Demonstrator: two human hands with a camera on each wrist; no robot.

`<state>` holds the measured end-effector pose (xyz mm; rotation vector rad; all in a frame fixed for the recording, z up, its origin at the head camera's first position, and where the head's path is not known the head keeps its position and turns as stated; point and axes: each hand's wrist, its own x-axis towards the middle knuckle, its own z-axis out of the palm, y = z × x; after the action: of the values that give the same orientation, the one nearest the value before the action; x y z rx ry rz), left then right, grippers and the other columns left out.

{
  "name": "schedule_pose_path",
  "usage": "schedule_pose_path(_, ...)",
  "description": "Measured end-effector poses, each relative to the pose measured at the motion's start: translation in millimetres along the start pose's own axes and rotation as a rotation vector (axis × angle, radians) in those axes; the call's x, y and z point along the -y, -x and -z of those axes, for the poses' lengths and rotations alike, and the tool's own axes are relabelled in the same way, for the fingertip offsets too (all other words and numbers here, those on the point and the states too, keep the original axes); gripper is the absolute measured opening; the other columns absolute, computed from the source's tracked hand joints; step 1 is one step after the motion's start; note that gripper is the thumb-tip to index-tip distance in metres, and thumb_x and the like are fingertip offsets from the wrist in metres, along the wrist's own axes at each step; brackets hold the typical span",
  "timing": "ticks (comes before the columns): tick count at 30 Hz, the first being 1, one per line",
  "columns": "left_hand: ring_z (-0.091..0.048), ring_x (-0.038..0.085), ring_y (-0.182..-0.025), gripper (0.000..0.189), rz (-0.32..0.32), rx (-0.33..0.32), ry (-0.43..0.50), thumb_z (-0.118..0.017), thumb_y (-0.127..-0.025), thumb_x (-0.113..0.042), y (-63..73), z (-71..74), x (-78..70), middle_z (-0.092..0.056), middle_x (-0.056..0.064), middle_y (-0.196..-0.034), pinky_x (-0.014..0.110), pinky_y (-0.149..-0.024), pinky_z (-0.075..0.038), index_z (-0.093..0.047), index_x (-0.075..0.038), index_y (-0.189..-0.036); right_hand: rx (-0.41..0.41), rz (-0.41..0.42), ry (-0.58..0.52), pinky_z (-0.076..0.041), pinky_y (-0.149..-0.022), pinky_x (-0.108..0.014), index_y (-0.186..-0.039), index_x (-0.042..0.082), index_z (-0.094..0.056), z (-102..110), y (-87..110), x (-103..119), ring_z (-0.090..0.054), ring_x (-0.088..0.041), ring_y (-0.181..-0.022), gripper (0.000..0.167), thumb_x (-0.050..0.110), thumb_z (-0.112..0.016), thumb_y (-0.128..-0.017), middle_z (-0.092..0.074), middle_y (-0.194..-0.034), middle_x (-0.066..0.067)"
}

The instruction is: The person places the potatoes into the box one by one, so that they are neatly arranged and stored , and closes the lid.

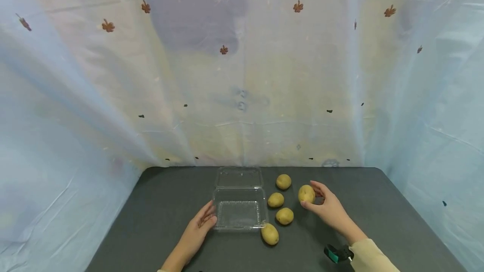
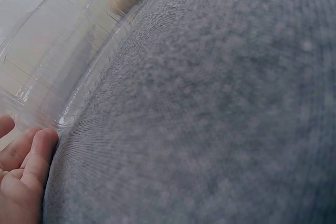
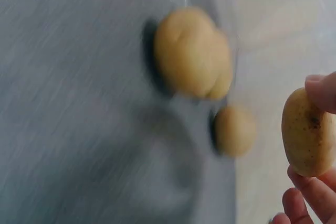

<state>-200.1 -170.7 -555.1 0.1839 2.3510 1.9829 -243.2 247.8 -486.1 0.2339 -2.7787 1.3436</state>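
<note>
In the head view my right hand (image 1: pixel 328 207) holds a yellow potato (image 1: pixel 306 194) between thumb and fingers, above the dark table. The right wrist view shows this potato (image 3: pixel 306 134) up close, with dark specks on its skin. My left hand (image 1: pixel 198 226) rests its fingers against the left side of a clear plastic clamshell box (image 1: pixel 242 228). That box stands with its lid (image 1: pixel 239 177) folded back, and nothing lies in it. In the left wrist view the fingertips (image 2: pixel 44 140) are right at the box's lower edge.
Several other potatoes lie on the table right of the box: one at the back (image 1: pixel 283 181), two mid-way (image 1: pixel 275 200), and one by the box's near right corner (image 1: pixel 270 234). A patterned curtain (image 1: pixel 242 74) hangs behind the dark table (image 1: pixel 151 221). A black-and-green wrist device (image 1: pixel 338 254) sits at the right sleeve.
</note>
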Motion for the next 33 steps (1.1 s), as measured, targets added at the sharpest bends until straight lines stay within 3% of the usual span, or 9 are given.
schedule_pose_path(4,-0.037,0.031,-0.136,0.063,0.006,0.009,0.0,-0.057,-0.098,-0.035,0.6,0.6,-0.7,-0.038,0.015,-0.149,0.043,-0.11,-0.033,-0.03,-0.016,-0.152,0.019,0.044,-0.033,-0.045,-0.094,-0.05,-0.146,0.016,-0.038,-11,-5.6,22,-0.051,-0.028,-0.118,0.078,0.044,-0.075,-0.083,-0.05,-0.136,-0.011)
schedule_pose_path(8,-0.036,0.032,-0.136,0.064,0.014,0.012,0.009,-0.057,-0.098,-0.036,1.2,0.5,-0.7,-0.037,0.016,-0.15,0.044,-0.11,-0.033,-0.029,-0.015,-0.152,0.046,0.051,-0.073,-0.052,-0.084,-0.04,-0.145,0.019,-0.039,-21,-9.6,38,-0.057,-0.024,-0.11,0.076,0.04,-0.077,-0.083,-0.053,-0.132,-0.009)
schedule_pose_path(12,-0.037,0.032,-0.136,0.064,0.017,0.004,0.014,-0.057,-0.098,-0.035,0.4,0.9,0.2,-0.038,0.016,-0.15,0.045,-0.11,-0.033,-0.03,-0.016,-0.152,0.048,0.076,-0.108,-0.053,-0.077,-0.035,-0.145,0.017,-0.039,-31,-12.9,47,-0.059,-0.023,-0.103,0.077,0.036,-0.078,-0.082,-0.056,-0.127,-0.009)
schedule_pose_path(23,-0.039,0.03,-0.135,0.061,0.01,-0.012,-0.009,-0.058,-0.098,-0.034,0.2,-0.3,-2.0,-0.04,0.014,-0.148,0.043,-0.109,-0.033,-0.032,-0.016,-0.151,0.078,0.141,-0.111,-0.052,-0.076,-0.032,-0.145,0.018,-0.041,-75,-16.0,69,-0.057,-0.016,-0.096,0.075,0.038,-0.078,-0.082,-0.056,-0.119,0.0)
schedule_pose_path(28,-0.038,0.03,-0.135,0.062,0.008,-0.003,-0.003,-0.058,-0.098,-0.034,1.2,-0.6,-2.2,-0.039,0.014,-0.149,0.042,-0.109,-0.034,-0.031,-0.016,-0.151,0.127,0.214,-0.102,-0.053,-0.075,-0.029,-0.146,0.019,-0.039,-94,-13.8,78,-0.056,-0.015,-0.098,0.074,0.043,-0.074,-0.085,-0.053,-0.123,0.001)
schedule_pose_path(33,-0.038,0.03,-0.135,0.062,0.005,-0.002,0.009,-0.058,-0.098,-0.033,0.8,-0.5,-2.5,-0.039,0.015,-0.149,0.041,-0.109,-0.034,-0.031,-0.014,-0.151,0.16,0.259,-0.113,-0.052,-0.083,-0.033,-0.146,0.017,-0.037,-111,-12.6,88,-0.055,-0.015,-0.103,0.074,0.044,-0.072,-0.087,-0.049,-0.13,0.0)
